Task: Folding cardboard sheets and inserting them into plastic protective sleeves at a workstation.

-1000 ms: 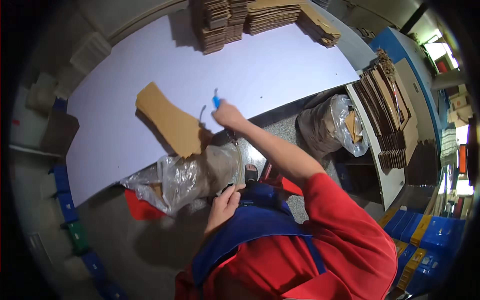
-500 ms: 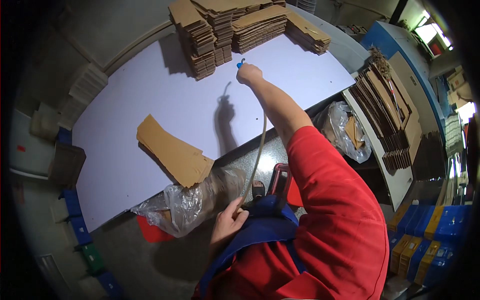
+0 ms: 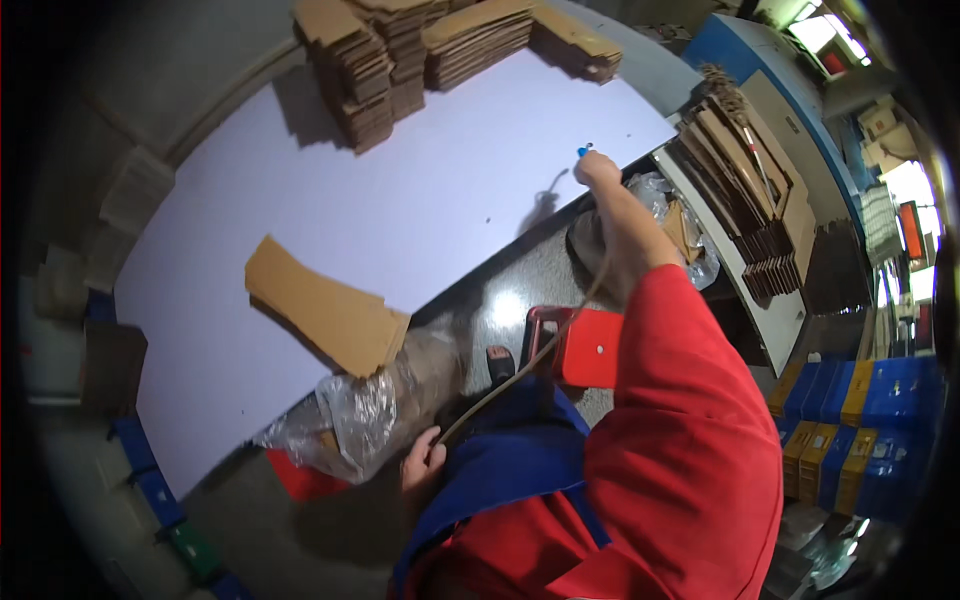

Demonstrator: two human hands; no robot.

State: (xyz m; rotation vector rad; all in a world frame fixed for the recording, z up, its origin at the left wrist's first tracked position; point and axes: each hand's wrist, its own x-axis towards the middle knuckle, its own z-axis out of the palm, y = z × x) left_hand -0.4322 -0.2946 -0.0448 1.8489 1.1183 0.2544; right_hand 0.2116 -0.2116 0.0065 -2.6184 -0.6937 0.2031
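Observation:
My right hand (image 3: 598, 168) is stretched out over the right edge of the white table (image 3: 450, 200), closed around a small blue-handled tool (image 3: 583, 151). A thin tan strap (image 3: 545, 350) runs from that hand along my forearm down to my left hand (image 3: 422, 462). The left hand pinches the strap's lower end close to my blue apron (image 3: 520, 460). A flat brown cardboard blank (image 3: 325, 312) lies on the table's near edge, apart from both hands.
Stacks of folded cardboard (image 3: 400, 50) line the table's far edge. A clear plastic bag (image 3: 365, 425) sags below the near edge, beside a red stool (image 3: 585, 348). A shelf of cardboard sheets (image 3: 755, 190) stands at the right, with blue crates (image 3: 860, 420) below it.
My right hand has swung from the table's middle out to the far stacks, then to the right edge, still holding the blue tool. The strap now stretches longer between my hands.

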